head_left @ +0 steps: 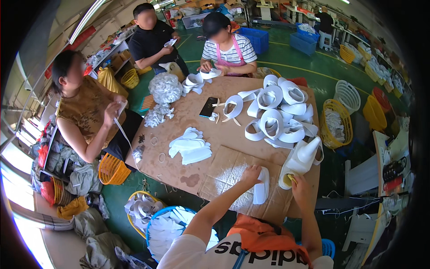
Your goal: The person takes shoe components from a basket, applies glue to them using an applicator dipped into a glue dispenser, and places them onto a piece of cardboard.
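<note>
My left hand (251,175) holds the upper left edge of a small stack of long, rounded white pieces (261,187) on a flattened cardboard sheet (219,168). My right hand (301,184) is closed on a small yellowish applicator (292,179), its exact kind unclear. It is at the open mouth of a white plastic jug (299,160) lying on its side, with something yellowish inside. More flat white pieces (190,145) lie fanned in a pile left of the cardboard. Beyond the jug, white loop-shaped pieces (273,123) are heaped on the table's right side.
Three people stand or sit around the brown table (179,175), handling white pieces. A black phone (209,107) and a bagged white bundle (165,88) lie on it. Baskets with white pieces stand on the floor, one blue (154,224) near my left, one yellow (329,139) at right.
</note>
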`<state>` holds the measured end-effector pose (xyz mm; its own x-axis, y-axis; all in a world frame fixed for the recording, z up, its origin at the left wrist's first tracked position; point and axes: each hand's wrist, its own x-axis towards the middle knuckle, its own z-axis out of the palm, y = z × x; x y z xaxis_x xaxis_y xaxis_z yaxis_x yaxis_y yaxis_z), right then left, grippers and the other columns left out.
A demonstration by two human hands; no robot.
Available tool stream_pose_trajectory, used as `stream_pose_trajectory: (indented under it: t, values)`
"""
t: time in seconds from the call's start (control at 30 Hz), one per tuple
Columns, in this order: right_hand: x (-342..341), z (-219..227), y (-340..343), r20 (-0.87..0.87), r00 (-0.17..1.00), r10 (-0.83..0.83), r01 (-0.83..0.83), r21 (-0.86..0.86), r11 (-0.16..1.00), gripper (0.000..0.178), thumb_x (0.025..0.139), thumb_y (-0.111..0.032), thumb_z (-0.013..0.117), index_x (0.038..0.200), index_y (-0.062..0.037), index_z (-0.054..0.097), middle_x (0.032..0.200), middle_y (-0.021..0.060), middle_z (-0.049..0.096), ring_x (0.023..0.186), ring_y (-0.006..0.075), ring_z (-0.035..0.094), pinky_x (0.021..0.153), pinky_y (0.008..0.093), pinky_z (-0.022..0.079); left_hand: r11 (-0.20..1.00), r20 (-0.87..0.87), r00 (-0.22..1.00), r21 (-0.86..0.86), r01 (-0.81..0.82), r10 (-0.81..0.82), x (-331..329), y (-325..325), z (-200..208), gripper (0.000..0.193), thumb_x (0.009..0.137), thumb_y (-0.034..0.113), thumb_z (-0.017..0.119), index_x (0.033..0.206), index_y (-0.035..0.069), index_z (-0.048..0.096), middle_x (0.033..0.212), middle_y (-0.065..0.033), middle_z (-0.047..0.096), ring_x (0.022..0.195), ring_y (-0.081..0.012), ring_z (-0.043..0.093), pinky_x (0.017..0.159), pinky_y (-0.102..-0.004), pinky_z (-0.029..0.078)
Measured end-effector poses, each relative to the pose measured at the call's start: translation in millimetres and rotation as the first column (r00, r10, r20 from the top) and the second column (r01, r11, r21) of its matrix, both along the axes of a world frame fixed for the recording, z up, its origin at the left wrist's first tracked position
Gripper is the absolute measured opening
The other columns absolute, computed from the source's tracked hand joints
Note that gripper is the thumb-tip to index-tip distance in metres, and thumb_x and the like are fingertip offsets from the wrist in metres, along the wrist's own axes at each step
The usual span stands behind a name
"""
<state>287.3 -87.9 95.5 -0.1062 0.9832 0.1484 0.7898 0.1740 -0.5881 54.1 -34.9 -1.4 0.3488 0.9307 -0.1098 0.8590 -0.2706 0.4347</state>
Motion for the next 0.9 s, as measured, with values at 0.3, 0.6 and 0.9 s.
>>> stream_pose_trajectory:
  t: [0.3,0.6,0.9]
  values:
    - [4.3,-10.1,1.2,0.019,1.000,-0.006,0.006,-0.015,1.000,0.017,0.080,-0.008,0.056,0.095,0.0002,0.059,0.093,0.0172,0.057,0.084,0.0364,0.056,0.071,0.0403,0.045,0.999,-0.042,0.999,0.047,-0.004,0.006,-6.0,2.0,8.3,0.066,0.054,0.033,0.081,0.106,0.007,0.051,0.110,-0.0122,0.049,0.104,-0.0314,0.048,0.087,-0.0414,0.041]
    - [4.4,-18.9,1.2,0.045,0.999,-0.003,-0.002,0.099,0.995,0.017,0.081,-0.010,0.056,0.096,-0.0025,0.059,0.089,0.0156,0.057,0.078,0.0358,0.057,0.066,0.0419,0.047,0.999,-0.083,0.996,0.029,-0.033,0.036,-4.2,4.9,13.3,0.069,0.054,0.037,0.081,0.107,0.005,0.049,0.111,-0.0120,0.049,0.107,-0.0314,0.047,0.090,-0.0410,0.039]
    - [8.4,-12.6,-1.1,-0.002,1.000,-0.017,0.017,0.012,1.000,0.017,0.082,-0.008,0.054,0.097,0.0002,0.058,0.090,0.0171,0.055,0.082,0.0366,0.055,0.070,0.0399,0.044,0.969,0.418,0.881,0.005,-0.245,0.221,-15.9,-23.2,39.6,0.033,0.072,0.008,0.064,0.101,0.004,0.050,0.089,-0.0176,0.057,0.087,-0.0365,0.056,0.079,-0.0435,0.044]
